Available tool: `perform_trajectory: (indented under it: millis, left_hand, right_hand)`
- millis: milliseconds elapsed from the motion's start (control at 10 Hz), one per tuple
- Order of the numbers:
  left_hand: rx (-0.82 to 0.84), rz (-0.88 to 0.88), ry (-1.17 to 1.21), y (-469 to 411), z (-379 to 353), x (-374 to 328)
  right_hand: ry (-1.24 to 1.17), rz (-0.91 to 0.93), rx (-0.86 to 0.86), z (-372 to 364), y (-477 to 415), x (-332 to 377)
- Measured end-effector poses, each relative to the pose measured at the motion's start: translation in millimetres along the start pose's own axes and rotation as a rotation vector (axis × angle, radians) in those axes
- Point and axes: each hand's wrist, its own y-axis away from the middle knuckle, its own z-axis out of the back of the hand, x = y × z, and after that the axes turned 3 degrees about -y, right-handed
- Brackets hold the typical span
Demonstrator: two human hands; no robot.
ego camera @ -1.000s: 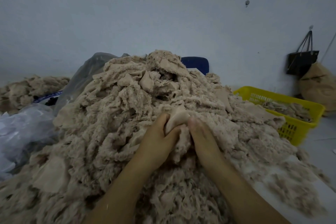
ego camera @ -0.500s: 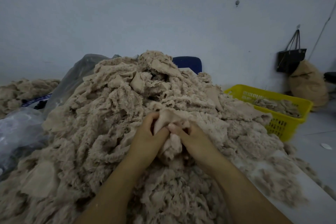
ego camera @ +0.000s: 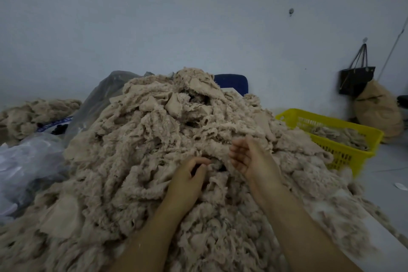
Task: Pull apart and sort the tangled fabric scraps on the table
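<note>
Digging into fabric scraps (ego camera: 154, 139): left hand (ego camera: 187, 180), fingers curling, grip unclear; right hand (ego camera: 251, 157) lying relaxed, palm up; hands apart.

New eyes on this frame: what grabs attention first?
A huge beige scrap pile fills the middle of the view, rising well above everything around it. The left hand and right hand are at its near slope, close together. A yellow basket holding more scraps sits to the right of the pile.
</note>
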Motion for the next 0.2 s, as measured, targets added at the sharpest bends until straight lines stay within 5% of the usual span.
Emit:
perform_trajectory:
  millis: [200]
  left_hand:
    - [0.030, 0.014, -0.060, 0, -3, 5]
  right_hand:
    - [0.004, 0.526, 0.358, -36, 45, 86]
